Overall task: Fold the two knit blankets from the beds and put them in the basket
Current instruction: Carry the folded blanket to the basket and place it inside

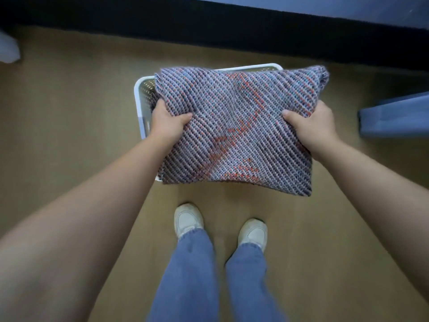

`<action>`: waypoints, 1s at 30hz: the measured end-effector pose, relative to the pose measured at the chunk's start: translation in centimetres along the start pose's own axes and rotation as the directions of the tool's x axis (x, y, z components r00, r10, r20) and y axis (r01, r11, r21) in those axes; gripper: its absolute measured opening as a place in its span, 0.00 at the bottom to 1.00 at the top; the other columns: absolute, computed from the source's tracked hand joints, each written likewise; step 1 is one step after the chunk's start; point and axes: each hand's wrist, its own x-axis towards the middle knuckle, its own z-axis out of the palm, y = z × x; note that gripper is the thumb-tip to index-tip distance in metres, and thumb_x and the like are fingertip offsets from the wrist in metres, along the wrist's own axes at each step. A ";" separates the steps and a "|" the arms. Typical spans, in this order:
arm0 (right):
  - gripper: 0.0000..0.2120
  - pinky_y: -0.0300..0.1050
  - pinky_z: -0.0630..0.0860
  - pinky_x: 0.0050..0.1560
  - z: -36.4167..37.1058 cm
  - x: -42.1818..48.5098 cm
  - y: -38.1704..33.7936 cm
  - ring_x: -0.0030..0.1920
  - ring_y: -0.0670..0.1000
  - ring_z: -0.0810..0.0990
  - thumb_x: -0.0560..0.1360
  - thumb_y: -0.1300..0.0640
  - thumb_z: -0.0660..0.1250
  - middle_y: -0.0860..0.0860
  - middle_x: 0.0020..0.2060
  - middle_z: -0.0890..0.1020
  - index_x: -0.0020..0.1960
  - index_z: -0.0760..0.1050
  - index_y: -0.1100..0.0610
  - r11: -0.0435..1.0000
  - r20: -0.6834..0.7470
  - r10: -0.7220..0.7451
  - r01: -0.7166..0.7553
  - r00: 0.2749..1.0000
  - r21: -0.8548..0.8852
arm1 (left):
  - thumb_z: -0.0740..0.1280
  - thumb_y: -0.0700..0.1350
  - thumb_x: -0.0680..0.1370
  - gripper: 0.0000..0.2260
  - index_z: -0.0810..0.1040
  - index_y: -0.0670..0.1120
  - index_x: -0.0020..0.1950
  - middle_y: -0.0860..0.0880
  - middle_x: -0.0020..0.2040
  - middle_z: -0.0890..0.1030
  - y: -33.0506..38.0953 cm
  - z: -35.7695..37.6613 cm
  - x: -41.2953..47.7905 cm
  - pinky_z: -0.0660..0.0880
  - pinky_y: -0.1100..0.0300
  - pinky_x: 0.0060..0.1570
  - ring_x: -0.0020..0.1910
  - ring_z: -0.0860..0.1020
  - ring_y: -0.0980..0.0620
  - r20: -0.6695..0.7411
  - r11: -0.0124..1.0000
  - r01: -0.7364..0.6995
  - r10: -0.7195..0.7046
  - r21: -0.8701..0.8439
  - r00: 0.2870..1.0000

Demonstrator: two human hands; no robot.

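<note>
A folded knit blanket (234, 131), grey-blue with orange flecks, is held flat between both hands above a white perforated basket (145, 89). The left hand (166, 119) clamps the blanket's left edge: its thumb presses on top, while its fingers (159, 105) curl under the fabric and are mostly hidden. The right hand (312, 123) grips the right edge the same way, thumb on top, the other fingers out of sight beneath. The basket lies below and beyond the fingers; only its left wall and a strip of the far rim show, the rest is covered by the blanket, so what it contains cannot be told. Nearer than the hands, two white shoes (188, 219) and blue jeans (185, 275) stand on the tan floor (69, 112). A blue bed edge (394, 117) is cut off at right.
</note>
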 end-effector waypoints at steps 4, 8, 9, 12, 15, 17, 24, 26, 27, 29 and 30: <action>0.16 0.46 0.73 0.57 3.1 1.7 -0.5 0.53 0.50 0.78 0.71 0.54 0.71 0.46 0.49 0.79 0.58 0.74 0.53 0.996 0.085 -0.072 0.076 0.994 -0.050 | 0.71 0.41 0.72 0.21 0.69 0.43 0.63 0.46 0.61 0.77 -3.0 -2.5 2.1 0.69 0.54 0.63 0.60 0.76 0.48 -0.130 0.989 -0.028 0.046 0.144 0.990; 0.14 0.48 0.74 0.58 5.4 3.1 -0.8 0.54 0.53 0.79 0.72 0.54 0.70 0.51 0.53 0.81 0.56 0.75 0.55 0.977 0.039 -0.143 0.148 0.989 -0.152 | 0.71 0.47 0.72 0.21 0.69 0.44 0.62 0.45 0.61 0.77 -4.2 -3.0 3.2 0.70 0.53 0.62 0.61 0.75 0.45 -0.162 0.954 -0.071 0.122 0.291 0.979; 0.13 0.49 0.74 0.58 5.5 3.4 -0.8 0.54 0.54 0.79 0.72 0.53 0.69 0.53 0.54 0.81 0.56 0.75 0.55 0.973 0.006 -0.146 0.144 0.989 -0.178 | 0.70 0.48 0.72 0.20 0.70 0.44 0.61 0.45 0.61 0.77 -4.2 -2.8 3.3 0.70 0.54 0.60 0.60 0.75 0.45 -0.166 0.945 -0.085 0.143 0.317 0.976; 0.14 0.44 0.70 0.52 5.6 4.0 -0.4 0.53 0.57 0.77 0.73 0.52 0.67 0.56 0.55 0.78 0.55 0.75 0.57 0.941 -0.092 -0.194 0.159 0.977 -0.299 | 0.69 0.48 0.73 0.16 0.70 0.45 0.57 0.47 0.59 0.78 -4.0 -2.3 3.4 0.69 0.56 0.56 0.58 0.76 0.46 -0.180 0.931 -0.133 0.204 0.341 0.962; 0.13 0.42 0.65 0.46 5.6 4.1 0.0 0.51 0.57 0.75 0.74 0.52 0.66 0.58 0.53 0.76 0.54 0.74 0.59 0.910 -0.132 -0.267 0.204 0.955 -0.360 | 0.68 0.48 0.74 0.13 0.70 0.45 0.54 0.47 0.55 0.79 -4.2 -1.8 3.1 0.69 0.58 0.51 0.54 0.76 0.47 -0.205 0.923 -0.186 0.264 0.336 0.942; 0.13 0.45 0.65 0.48 5.9 4.3 0.7 0.54 0.59 0.73 0.75 0.52 0.64 0.59 0.54 0.74 0.54 0.72 0.61 0.898 -0.145 -0.285 0.211 0.948 -0.386 | 0.67 0.48 0.75 0.12 0.69 0.44 0.52 0.46 0.54 0.78 -4.8 -1.5 3.1 0.67 0.58 0.48 0.52 0.75 0.47 -0.217 0.911 -0.207 0.296 0.357 0.930; 0.44 0.59 0.55 0.71 6.7 3.2 3.6 0.73 0.61 0.54 0.70 0.41 0.67 0.61 0.73 0.55 0.75 0.48 0.56 0.771 0.052 -0.395 0.362 0.917 -0.524 | 0.67 0.57 0.72 0.44 0.44 0.43 0.76 0.40 0.75 0.51 -5.7 -1.1 2.5 0.53 0.48 0.73 0.74 0.54 0.42 -0.121 0.832 -0.186 0.288 0.522 0.950; 0.51 0.64 0.53 0.71 6.5 1.8 4.3 0.74 0.64 0.53 0.63 0.34 0.69 0.63 0.74 0.54 0.75 0.49 0.53 0.599 0.291 -0.537 0.601 0.792 -0.529 | 0.64 0.68 0.65 0.50 0.43 0.45 0.76 0.37 0.76 0.48 -5.7 -0.6 0.3 0.46 0.44 0.71 0.75 0.48 0.40 0.159 0.534 -0.453 0.506 0.714 0.848; 0.51 0.65 0.52 0.70 6.3 1.1 5.0 0.73 0.66 0.53 0.61 0.30 0.68 0.64 0.74 0.55 0.75 0.50 0.52 0.497 0.408 -0.563 0.689 0.719 -0.528 | 0.61 0.71 0.62 0.51 0.45 0.47 0.76 0.36 0.76 0.50 -6.2 -0.5 -0.9 0.46 0.42 0.70 0.75 0.49 0.38 0.327 0.346 -0.571 0.556 0.744 0.764; 0.48 0.64 0.51 0.69 6.3 0.0 6.5 0.73 0.67 0.54 0.62 0.28 0.61 0.65 0.74 0.55 0.75 0.53 0.50 0.366 0.578 -0.500 0.763 0.644 -0.533 | 0.60 0.74 0.61 0.50 0.49 0.52 0.76 0.34 0.75 0.54 -7.8 -1.0 -2.3 0.49 0.37 0.68 0.73 0.53 0.34 0.537 0.100 -0.650 0.478 0.753 0.695; 0.47 0.64 0.50 0.70 6.3 -0.2 7.2 0.74 0.66 0.53 0.63 0.28 0.59 0.65 0.74 0.54 0.75 0.53 0.49 0.351 0.620 -0.433 0.756 0.654 -0.553 | 0.60 0.73 0.63 0.48 0.47 0.54 0.75 0.34 0.75 0.52 -8.9 -1.6 -2.4 0.48 0.36 0.68 0.74 0.51 0.33 0.565 0.060 -0.631 0.386 0.773 0.729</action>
